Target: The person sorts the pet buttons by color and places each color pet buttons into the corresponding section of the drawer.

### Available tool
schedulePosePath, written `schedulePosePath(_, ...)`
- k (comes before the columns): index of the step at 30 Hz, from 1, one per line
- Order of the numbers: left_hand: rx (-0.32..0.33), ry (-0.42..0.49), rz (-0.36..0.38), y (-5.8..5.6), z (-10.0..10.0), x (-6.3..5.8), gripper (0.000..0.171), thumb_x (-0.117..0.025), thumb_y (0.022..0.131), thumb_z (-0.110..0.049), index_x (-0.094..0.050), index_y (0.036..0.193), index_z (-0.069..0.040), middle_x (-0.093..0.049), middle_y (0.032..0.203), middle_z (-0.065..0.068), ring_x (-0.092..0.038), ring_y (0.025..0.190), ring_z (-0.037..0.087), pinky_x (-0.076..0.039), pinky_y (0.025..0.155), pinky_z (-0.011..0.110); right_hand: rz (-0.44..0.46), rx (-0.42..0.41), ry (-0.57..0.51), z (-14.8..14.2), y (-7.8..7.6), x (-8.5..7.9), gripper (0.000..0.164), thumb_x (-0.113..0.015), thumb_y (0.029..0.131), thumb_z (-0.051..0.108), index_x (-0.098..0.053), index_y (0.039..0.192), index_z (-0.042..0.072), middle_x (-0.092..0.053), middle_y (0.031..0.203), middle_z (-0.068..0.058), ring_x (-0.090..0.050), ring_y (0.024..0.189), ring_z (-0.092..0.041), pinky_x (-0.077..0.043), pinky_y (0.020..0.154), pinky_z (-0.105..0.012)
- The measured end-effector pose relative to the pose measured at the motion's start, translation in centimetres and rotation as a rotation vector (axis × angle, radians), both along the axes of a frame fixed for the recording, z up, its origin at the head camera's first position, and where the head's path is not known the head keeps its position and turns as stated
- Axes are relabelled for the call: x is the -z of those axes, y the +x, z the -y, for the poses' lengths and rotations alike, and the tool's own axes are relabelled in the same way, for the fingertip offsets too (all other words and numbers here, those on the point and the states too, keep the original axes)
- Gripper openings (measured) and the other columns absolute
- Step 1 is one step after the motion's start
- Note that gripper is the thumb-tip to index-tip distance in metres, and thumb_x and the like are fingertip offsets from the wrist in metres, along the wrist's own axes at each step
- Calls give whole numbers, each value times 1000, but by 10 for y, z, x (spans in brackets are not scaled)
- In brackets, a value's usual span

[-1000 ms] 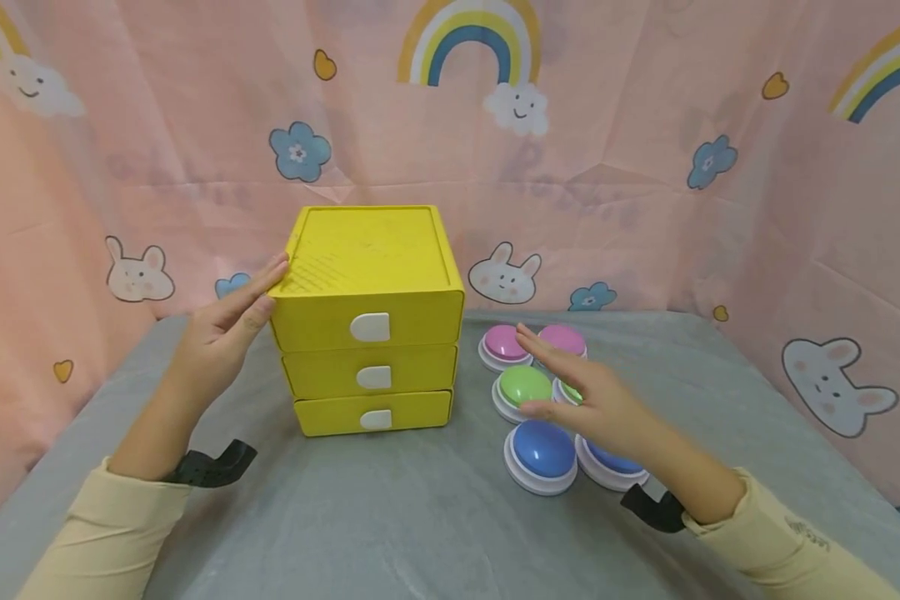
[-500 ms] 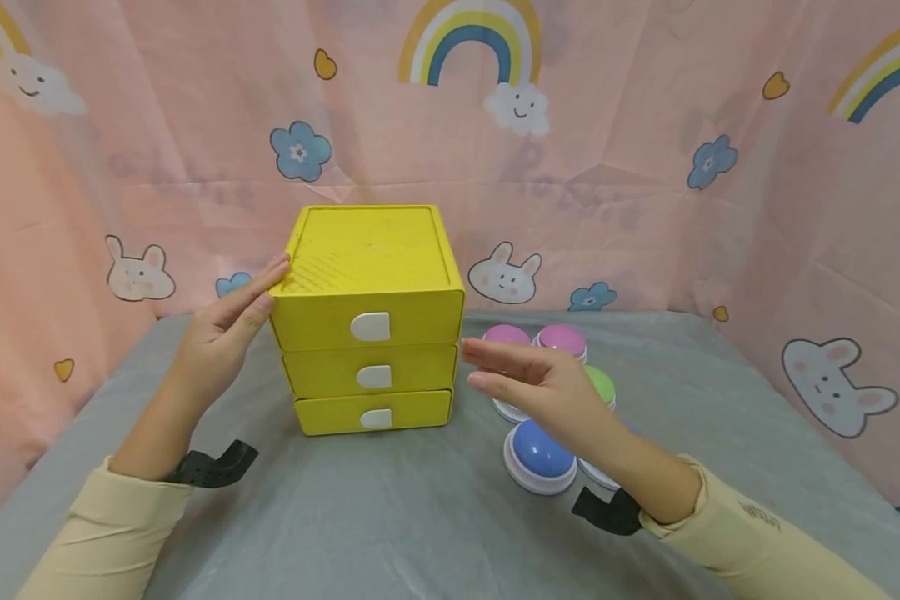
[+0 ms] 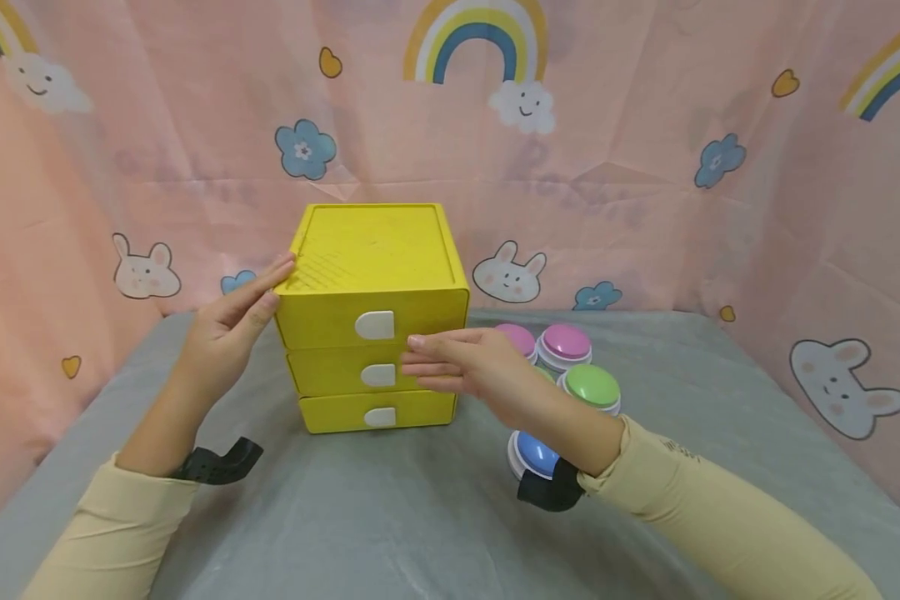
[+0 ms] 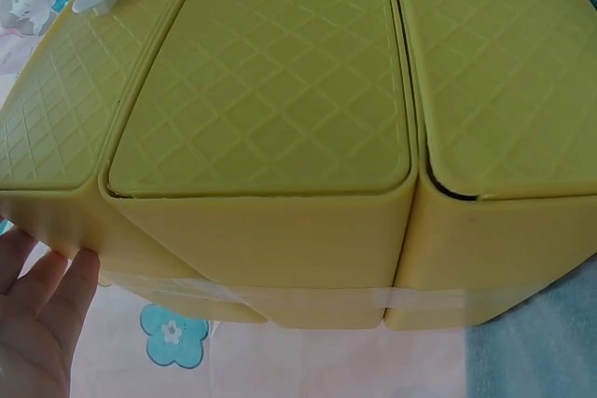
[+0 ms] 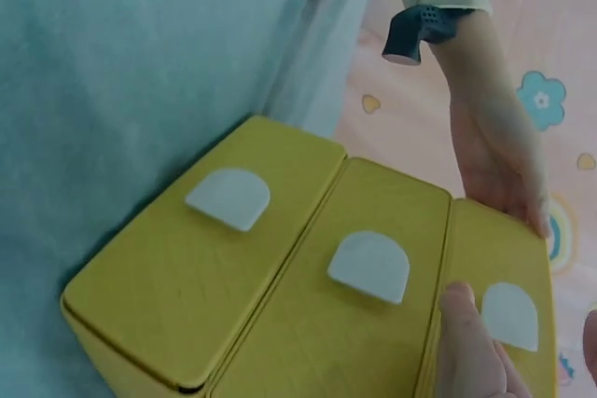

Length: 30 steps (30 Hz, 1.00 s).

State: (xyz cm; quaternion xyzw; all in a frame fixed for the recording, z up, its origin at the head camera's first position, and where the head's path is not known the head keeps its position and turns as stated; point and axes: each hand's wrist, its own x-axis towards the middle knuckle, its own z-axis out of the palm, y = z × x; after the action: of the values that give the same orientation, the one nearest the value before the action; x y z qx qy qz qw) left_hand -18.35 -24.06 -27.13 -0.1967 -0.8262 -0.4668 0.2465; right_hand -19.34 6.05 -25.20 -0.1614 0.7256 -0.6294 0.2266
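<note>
Pink backdrop [image 3: 450, 154], yellow drawers [image 3: 330, 321], partly hidden by right hand [image 3: 476, 365]

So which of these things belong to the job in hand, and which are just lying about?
In use, it seems:
yellow drawer unit, touched by the left hand
its white handles, near the right hand

Apparently just lying about, in neither hand:
pink domes
green domes
blue dome
</note>
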Motion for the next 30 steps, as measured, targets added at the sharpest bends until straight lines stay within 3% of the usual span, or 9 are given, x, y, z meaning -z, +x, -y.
schedulePosePath(7,-6,3,3,0,0,0,40,-45,107,-19,-52,146,-18,-45,155,-5,-38,142,-5,-39,103,3,172,-19,-90,17,-8,-4,44,-56,102,28,-58,133,-2,-65,130,-22,-68,117,-29,-54,100,-40)
schedulePosePath(14,1,10,14,0,-1,-1,40,-46,107,-18,-52,146,-18,-44,156,-1,-37,144,-3,-39,103,3,293,18,-149,28,-13,-7,53,-55,102,37,-56,133,-7,-64,131,-24,-66,119,-33,-58,92,-34)
schedulePosePath(24,-1,15,16,0,-1,-1,40,-46,107,-18,-53,145,-17,-45,156,-1,-38,143,-3,-39,103,3,403,83,-206,37,-17,-8,57,-55,102,39,-55,132,-9,-62,132,-27,-62,122,-37,-58,89,-35)
schedulePosePath(30,10,17,21,-1,0,-1,39,-45,107,-19,-53,145,-15,-44,156,-1,-36,145,-1,-39,104,3,419,128,-231,42,-17,-6,54,-57,101,37,-57,130,-8,-64,130,-25,-64,120,-37,-58,88,-36)
